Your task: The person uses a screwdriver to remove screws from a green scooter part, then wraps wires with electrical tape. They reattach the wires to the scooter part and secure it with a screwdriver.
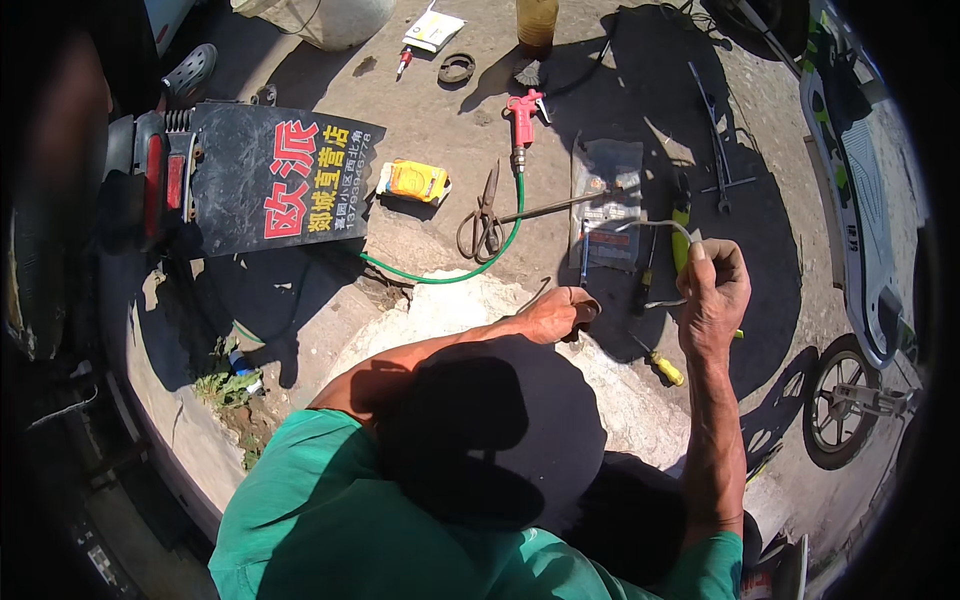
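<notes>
My right hand is raised at the right, thumb and fingers pinched on a thin pale wire-like strand. That strand curves away to the left above the ground; whether it is wire, cord or tube is not clear. Lower and further left, my left hand is closed, with a dark rounded edge showing at its fingertips; what it holds cannot be made out. Beyond the hands lies a clear plastic packet, with a blue-shafted tool on its near part. A yellow-handled screwdriver rests between my hands, nearer to me.
Scissors lie left of the packet, beside a yellow packet and a red air blow gun on a green hose. Wrenches are at the right. A mudflap juts in from the left; a scooter wheel stands right.
</notes>
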Motion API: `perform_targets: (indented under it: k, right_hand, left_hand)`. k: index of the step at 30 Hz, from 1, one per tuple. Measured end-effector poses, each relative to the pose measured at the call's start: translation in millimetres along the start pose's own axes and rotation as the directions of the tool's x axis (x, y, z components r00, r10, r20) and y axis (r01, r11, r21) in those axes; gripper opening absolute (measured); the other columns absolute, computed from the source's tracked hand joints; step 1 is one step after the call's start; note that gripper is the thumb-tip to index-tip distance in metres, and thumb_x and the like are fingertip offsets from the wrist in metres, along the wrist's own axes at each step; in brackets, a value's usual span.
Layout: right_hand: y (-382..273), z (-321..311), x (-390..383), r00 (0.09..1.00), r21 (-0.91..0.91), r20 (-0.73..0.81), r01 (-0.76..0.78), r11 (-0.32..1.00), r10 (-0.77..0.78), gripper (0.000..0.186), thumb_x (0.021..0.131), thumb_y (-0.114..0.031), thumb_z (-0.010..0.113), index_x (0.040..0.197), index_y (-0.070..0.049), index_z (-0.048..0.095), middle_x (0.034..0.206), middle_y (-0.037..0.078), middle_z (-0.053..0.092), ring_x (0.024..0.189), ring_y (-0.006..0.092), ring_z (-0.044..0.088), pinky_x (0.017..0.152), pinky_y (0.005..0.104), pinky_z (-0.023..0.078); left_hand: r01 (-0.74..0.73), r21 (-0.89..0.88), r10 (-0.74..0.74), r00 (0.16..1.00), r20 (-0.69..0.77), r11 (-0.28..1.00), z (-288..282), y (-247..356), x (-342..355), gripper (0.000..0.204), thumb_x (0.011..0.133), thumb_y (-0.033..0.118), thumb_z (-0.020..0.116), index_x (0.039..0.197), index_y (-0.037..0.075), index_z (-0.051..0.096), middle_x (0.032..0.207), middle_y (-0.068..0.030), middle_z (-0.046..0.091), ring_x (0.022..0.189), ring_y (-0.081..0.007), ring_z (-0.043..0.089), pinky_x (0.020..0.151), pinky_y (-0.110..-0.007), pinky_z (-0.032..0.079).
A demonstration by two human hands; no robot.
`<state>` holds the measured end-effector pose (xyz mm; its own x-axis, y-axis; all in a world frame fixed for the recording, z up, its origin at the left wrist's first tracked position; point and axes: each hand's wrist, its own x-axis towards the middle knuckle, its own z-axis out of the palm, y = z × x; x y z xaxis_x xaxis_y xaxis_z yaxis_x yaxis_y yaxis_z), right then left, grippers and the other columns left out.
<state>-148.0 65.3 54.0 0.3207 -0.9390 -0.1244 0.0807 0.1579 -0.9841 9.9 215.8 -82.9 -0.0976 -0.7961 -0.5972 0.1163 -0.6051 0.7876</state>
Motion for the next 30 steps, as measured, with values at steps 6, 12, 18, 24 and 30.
perform_targets:
  k: [6, 12, 18, 24, 30]
  right_hand:
    - [18.0, -18.2, 18.4, 0.999, -0.234, -0.025, 0.02, 0.972, -0.026, 0.031, 0.105, -0.032, 0.067, 0.099, -0.001, 0.064, 0.074, -0.003, 0.056, 0.063, 0.0046, 0.047, 0.055, 0.0223, 0.037]
    - [17.6, -23.3, 31.4, 0.99, -0.299, 0.008, -0.129, 0.945, 0.138, 0.039, 0.104, -0.039, 0.066, 0.097, -0.001, 0.064, 0.07, -0.005, 0.051, 0.061, 0.0039, 0.044, 0.052, 0.0238, 0.036]
    - [27.1, -22.8, 34.5, 0.953, -0.163, 0.127, -0.253, 0.954, 0.275, 0.038, 0.105, -0.04, 0.065, 0.095, -0.003, 0.063, 0.071, -0.005, 0.049, 0.059, 0.0045, 0.041, 0.051, 0.0247, 0.034]
    - [22.3, -15.0, 38.4, 0.895, 0.08, 0.188, -0.424, 0.902, 0.404, 0.034, 0.104, -0.036, 0.068, 0.093, -0.005, 0.061, 0.072, -0.006, 0.046, 0.058, 0.0041, 0.038, 0.049, 0.0231, 0.031]
    - [9.1, -20.3, 34.1, 0.881, 0.234, 0.129, -0.472, 0.85, 0.455, 0.033, 0.109, -0.031, 0.055, 0.113, 0.0, 0.066, 0.075, -0.002, 0.059, 0.058, 0.0059, 0.049, 0.052, 0.0215, 0.04]
  left_hand:
    - [-0.1, 0.666, 0.457, 0.801, -0.387, 0.739, -107.0, 0.2, 6.8, 0.04, 0.088, 0.019, 0.069, 0.121, -0.002, 0.068, 0.111, -0.023, 0.066, 0.11, -0.0397, 0.063, 0.097, -0.045, 0.05]
    - [0.232, 0.807, 0.381, 0.789, -0.483, 0.543, -174.5, -60.9, -19.1, 0.048, 0.082, 0.025, 0.077, 0.124, 0.003, 0.067, 0.124, -0.0195, 0.063, 0.115, -0.039, 0.06, 0.099, -0.049, 0.048]
    - [-0.068, 0.416, 0.24, 0.894, -0.378, 0.907, -130.0, 33.3, -9.8, 0.049, 0.097, 0.035, 0.068, 0.128, -0.003, 0.066, 0.111, -0.0171, 0.072, 0.098, -0.0237, 0.069, 0.085, -0.037, 0.054]
    - [-0.337, -0.007, 0.336, 0.939, 0.078, 0.942, -27.0, 139.4, -2.1, 0.048, 0.108, 0.037, 0.057, 0.127, -0.006, 0.062, 0.089, -0.0079, 0.07, 0.078, -0.0141, 0.067, 0.07, -0.027, 0.053]
    - [-0.322, -0.182, 0.313, 0.946, -0.079, 0.929, -4.2, 133.0, 7.9, 0.037, 0.108, 0.031, 0.056, 0.116, -0.004, 0.065, 0.075, -0.0053, 0.063, 0.063, -0.0082, 0.059, 0.053, -0.022, 0.049]
